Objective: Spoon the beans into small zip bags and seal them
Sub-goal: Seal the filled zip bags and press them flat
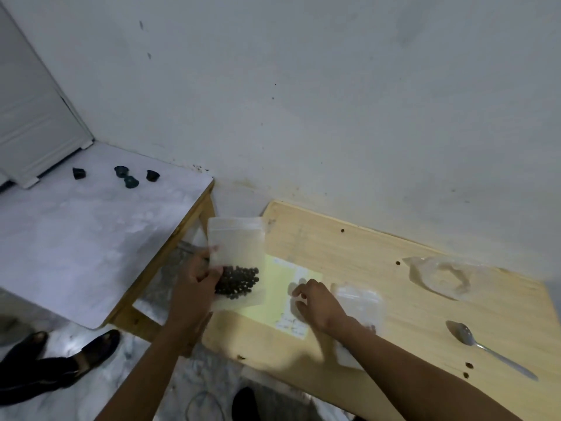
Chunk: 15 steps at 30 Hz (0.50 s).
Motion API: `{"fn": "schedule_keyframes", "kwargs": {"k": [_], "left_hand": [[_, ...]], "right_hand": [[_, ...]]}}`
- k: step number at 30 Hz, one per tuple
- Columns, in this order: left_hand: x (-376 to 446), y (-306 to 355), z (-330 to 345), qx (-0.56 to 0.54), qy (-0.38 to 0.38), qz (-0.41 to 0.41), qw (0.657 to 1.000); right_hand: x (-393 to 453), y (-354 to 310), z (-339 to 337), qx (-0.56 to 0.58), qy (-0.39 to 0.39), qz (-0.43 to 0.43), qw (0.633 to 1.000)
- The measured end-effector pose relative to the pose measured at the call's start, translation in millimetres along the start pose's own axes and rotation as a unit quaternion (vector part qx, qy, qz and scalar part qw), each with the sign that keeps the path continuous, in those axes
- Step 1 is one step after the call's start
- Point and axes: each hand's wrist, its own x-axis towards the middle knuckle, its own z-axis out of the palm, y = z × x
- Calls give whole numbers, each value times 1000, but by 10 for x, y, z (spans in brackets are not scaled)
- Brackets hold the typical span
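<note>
My left hand (198, 279) grips a small clear zip bag (236, 247) by its left side, upright over the left edge of the wooden table (394, 268). Dark beans (238, 282) fill the bag's bottom. My right hand (318, 302) rests with curled fingers on a yellow paper (273, 299) and holds nothing that I can see. More small zip bags (359, 299) lie flat just right of that hand. A metal spoon (485, 347) lies on the table at the right. A larger crumpled clear bag (440, 276) sits at the back right.
A white-topped table (76, 238) stands to the left with several small dark cups (126, 176) on it. A gap of floor separates the two tables. Feet in dark sandals (60, 363) are on the floor at lower left. A few loose beans (467, 369) dot the wooden table.
</note>
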Motion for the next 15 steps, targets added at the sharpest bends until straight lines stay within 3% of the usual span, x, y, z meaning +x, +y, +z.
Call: {"fn": "schedule_keyframes", "kwargs": {"k": [5, 10, 13, 15], "left_hand": [[32, -100, -123, -13, -15, -22, 1000], [12, -179, -74, -9, -32, -32, 999], [-16, -187, -14, 0, -40, -51, 998], [-38, -178, 20, 6, -38, -55, 998]], "right_hand": [[33, -182, 223, -79, -37, -15, 996], [57, -208, 304, -130, -23, -40, 990], [77, -174, 283, -107, -30, -54, 992], [70, -129, 209, -30, -18, -46, 998]]}}
